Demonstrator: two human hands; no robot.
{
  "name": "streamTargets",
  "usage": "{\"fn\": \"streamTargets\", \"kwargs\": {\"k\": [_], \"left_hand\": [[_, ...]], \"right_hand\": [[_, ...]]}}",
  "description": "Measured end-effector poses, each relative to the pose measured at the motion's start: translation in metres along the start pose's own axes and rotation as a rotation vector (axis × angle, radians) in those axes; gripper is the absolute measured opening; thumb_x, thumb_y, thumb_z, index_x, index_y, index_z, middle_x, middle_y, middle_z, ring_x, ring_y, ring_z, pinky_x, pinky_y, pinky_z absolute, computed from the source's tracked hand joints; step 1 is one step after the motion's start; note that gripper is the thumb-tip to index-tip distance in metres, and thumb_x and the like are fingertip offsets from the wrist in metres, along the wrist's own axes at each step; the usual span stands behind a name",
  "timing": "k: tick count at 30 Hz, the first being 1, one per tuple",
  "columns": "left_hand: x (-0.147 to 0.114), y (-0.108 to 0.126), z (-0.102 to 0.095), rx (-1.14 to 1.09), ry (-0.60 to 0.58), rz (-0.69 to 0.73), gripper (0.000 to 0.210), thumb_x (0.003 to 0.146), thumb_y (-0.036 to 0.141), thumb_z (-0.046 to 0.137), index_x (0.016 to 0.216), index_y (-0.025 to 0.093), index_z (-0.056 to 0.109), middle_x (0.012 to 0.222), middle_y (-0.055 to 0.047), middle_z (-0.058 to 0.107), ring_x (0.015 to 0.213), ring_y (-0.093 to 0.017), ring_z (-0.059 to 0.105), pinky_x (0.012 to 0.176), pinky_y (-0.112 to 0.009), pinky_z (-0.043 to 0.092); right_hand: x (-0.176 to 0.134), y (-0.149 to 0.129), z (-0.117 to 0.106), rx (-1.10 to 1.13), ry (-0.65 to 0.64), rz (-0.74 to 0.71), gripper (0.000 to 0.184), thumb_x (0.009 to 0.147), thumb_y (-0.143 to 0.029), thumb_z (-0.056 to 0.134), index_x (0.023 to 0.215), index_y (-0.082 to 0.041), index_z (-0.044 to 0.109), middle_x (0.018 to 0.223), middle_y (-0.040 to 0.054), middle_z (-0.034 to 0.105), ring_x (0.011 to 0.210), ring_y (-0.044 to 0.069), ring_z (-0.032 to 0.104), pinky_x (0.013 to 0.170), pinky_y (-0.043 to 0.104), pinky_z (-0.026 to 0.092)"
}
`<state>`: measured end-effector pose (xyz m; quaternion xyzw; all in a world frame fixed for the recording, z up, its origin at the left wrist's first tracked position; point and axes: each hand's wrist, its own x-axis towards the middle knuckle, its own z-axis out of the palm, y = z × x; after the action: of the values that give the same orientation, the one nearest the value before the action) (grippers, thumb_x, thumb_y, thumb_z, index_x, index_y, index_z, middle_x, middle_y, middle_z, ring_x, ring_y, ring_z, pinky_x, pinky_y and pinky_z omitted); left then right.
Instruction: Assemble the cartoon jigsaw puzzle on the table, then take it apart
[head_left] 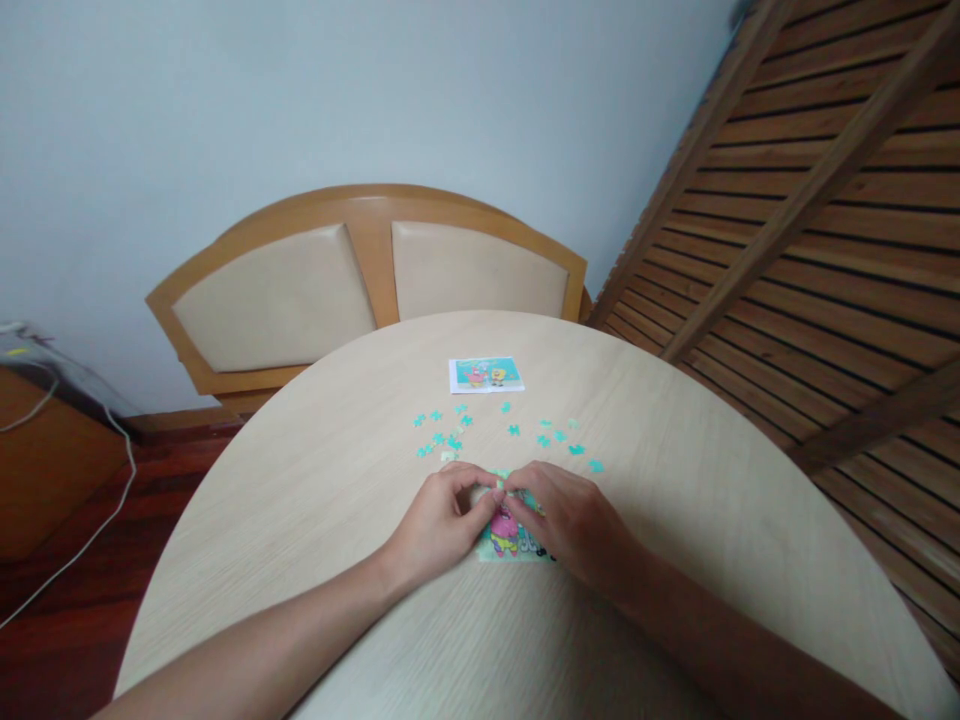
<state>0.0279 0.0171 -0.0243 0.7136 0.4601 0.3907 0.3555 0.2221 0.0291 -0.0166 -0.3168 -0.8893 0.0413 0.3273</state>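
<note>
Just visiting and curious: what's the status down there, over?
Left hand, right hand: close together over far part of puzzle. Puzzle partly hidden by hands. Loose pieces scattered beyond.

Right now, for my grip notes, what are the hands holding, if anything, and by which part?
Can't tell: the left hand and right hand meet over the far part of the puzzle, hiding any grip.

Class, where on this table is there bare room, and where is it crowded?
Bare tabletop lies left of the left hand and right of the right hand, out to the rim. Crowded: the middle, with picture card, loose pieces and, partly under both hands, the puzzle.
</note>
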Motion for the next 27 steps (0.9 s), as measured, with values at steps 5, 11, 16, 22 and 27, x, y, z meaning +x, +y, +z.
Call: {"fn": "streamTargets", "kwargs": {"k": [5,11,16,22,27], "left_hand": [[0.003,-0.005,-0.001,-0.029,-0.026,-0.092,0.025,0.091,0.033,0.057,0.089,0.018,0.076,0.081,-0.005,0.074,0.073,-0.019,0.065,0.069,-0.03,0.052],[0.011,-0.009,-0.007,0.1,0.019,-0.07,0.027,0.091,0.034,0.057,0.079,0.018,0.075,0.071,-0.003,0.072,0.067,-0.018,0.061,0.065,-0.029,0.048],[0.016,-0.019,-0.014,0.25,0.063,0.016,0.022,0.09,0.032,0.06,0.081,0.02,0.076,0.076,-0.004,0.073,0.079,-0.021,0.062,0.079,-0.035,0.048],[0.019,-0.027,-0.015,0.258,0.084,0.042,0.019,0.09,0.03,0.061,0.08,0.022,0.075,0.08,-0.004,0.073,0.085,-0.023,0.063,0.083,-0.038,0.048],[0.018,-0.024,-0.014,0.254,0.058,0.07,0.02,0.092,0.031,0.059,0.082,0.021,0.074,0.08,-0.004,0.072,0.085,-0.023,0.061,0.084,-0.039,0.045]], "right_hand": [[0.0,0.003,0.009,0.13,0.026,0.124,0.014,0.09,-0.015,0.063,0.098,-0.023,0.056,0.09,0.0044,0.07,0.084,0.02,0.071,0.076,0.032,0.058],[0.0,0.009,0.015,0.203,0.032,0.247,0.026,0.083,-0.01,0.067,0.103,-0.023,0.058,0.092,0.0037,0.071,0.084,0.02,0.072,0.077,0.033,0.059],[0.001,0.013,0.016,0.153,0.01,0.243,0.032,0.081,-0.011,0.069,0.11,-0.023,0.061,0.096,0.0057,0.073,0.091,0.023,0.071,0.084,0.039,0.058],[-0.001,0.017,0.02,0.119,-0.024,0.261,0.035,0.083,-0.013,0.07,0.117,-0.022,0.062,0.098,0.0066,0.073,0.095,0.025,0.069,0.089,0.043,0.055],[0.0,0.018,0.018,0.118,-0.059,0.224,0.03,0.085,-0.013,0.069,0.113,-0.021,0.065,0.099,0.0065,0.074,0.096,0.025,0.067,0.088,0.042,0.053]]}}
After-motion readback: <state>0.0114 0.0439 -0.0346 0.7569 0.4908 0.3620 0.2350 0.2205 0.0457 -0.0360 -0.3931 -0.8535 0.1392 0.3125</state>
